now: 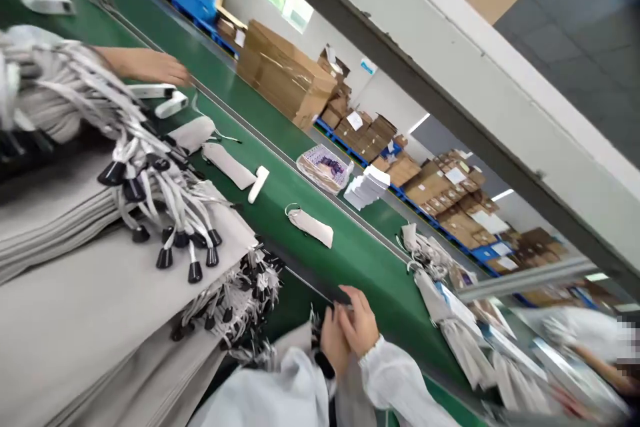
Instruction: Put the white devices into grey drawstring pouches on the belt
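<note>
My left hand [334, 341], with a dark band at its wrist, and my right hand [362, 323] meet at the near edge of the green conveyor belt [280, 240]. Their fingers are bent in towards each other and look closed; whatever lies between them is hidden. Grey fabric [354, 395] shows just below both wrists, between the white sleeves. Left of my hands lie stacks of flat grey drawstring pouches [110, 293], their pale cords ending in black cord stoppers [195, 271]. Out on the belt, beyond my hands, rests one grey pouch [311, 227].
Farther left on the belt are more pouches [229, 165] and a white device [259, 185]. Another person's hand [150, 67] reaches over white devices [171, 105]. Wrapped printed packs [325, 168] and white papers [367, 187] sit beyond. Another worker [585, 333] is at right, near piled pouches [465, 350].
</note>
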A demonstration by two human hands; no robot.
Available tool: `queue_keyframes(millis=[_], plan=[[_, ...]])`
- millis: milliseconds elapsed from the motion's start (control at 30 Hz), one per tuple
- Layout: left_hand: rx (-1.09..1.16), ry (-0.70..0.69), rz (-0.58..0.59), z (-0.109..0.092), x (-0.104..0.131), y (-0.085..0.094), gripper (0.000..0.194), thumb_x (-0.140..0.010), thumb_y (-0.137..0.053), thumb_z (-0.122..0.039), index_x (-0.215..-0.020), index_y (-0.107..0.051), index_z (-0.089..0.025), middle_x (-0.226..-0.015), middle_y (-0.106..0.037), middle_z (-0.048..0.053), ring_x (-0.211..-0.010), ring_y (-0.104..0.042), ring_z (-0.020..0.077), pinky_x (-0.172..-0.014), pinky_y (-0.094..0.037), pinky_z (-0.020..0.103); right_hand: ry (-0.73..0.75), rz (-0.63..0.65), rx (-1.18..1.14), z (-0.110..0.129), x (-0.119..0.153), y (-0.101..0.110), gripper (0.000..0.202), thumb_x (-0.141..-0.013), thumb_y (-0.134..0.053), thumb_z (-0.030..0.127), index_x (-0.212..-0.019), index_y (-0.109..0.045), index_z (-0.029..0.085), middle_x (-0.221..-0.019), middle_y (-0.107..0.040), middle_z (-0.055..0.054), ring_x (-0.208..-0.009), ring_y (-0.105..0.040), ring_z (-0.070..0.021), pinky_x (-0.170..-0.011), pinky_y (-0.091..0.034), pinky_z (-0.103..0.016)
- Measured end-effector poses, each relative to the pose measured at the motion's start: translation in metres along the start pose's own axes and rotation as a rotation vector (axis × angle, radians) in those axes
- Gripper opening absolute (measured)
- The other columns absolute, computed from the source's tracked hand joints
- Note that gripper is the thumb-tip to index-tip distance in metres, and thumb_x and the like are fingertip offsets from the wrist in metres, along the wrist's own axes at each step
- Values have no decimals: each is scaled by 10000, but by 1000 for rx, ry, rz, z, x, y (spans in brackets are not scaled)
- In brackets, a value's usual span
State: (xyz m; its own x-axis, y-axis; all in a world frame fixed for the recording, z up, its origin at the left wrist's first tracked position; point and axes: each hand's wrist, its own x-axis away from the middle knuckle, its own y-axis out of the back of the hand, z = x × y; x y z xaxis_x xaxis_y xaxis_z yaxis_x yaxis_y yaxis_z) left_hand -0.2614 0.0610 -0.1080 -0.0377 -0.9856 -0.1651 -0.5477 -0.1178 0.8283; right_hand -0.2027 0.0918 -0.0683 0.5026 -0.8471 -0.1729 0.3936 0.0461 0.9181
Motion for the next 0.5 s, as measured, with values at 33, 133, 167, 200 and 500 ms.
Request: queue_keyframes(millis=[33, 133, 167, 200, 500], plan=[[2, 9, 13, 12, -9, 16, 341, -825, -357, -111, -1131, -503, -82, -1149, -479, 145, -1100, -410, 244, -901, -335, 426, -99, -16, -5, -1, 28, 8, 337, -813, -360, 212, -1149, -377, 185, -1110, -444, -87, -1061, -402, -168, -900, -370, -343], [-9, 35, 30, 38, -25, 56, 451, -834, -196, -48, -1249, -370, -32, -1293, -305, 192, -1212, -245, 296, -947, -236, 472, -396, -81, 69, 5, 144, 17, 405, -809, -357, 224, -1210, -298, 235, -1154, -409, -102, -1097, -391, -225, -888, -374, -423], [-17, 38, 35, 40, -22, 66, 460, -844, -170, -68, -1279, -307, -6, -1317, -244, 213, -1227, -197, 314, -948, -206, 498, -478, -126, 128, 13, 190, 14, 463, -797, -366, 226, -1246, -262, 275, -1155, -408, -99, -1091, -403, -245, -874, -378, -449], [-23, 19, 47, 39, -11, 74, 464, -854, -167, -94, -1301, -260, -9, -1341, -186, 209, -1245, -145, 314, -963, -176, 500, -547, -147, 192, 24, 237, 8, 537, -781, -379, 231, -1283, -212, 321, -1156, -410, -95, -1072, -424, -268, -835, -399, -467], [-193, -492, 392, 85, 142, 107, 511, -824, -318, -300, -1285, -311, -78, -1307, -245, 229, -1189, -233, 390, -826, -328, 499, -903, -107, 372, 136, 341, -48, 627, -714, -391, 278, -1325, -253, 264, -1364, -182, -83, -1237, -188, -314, -917, -256, -535]])
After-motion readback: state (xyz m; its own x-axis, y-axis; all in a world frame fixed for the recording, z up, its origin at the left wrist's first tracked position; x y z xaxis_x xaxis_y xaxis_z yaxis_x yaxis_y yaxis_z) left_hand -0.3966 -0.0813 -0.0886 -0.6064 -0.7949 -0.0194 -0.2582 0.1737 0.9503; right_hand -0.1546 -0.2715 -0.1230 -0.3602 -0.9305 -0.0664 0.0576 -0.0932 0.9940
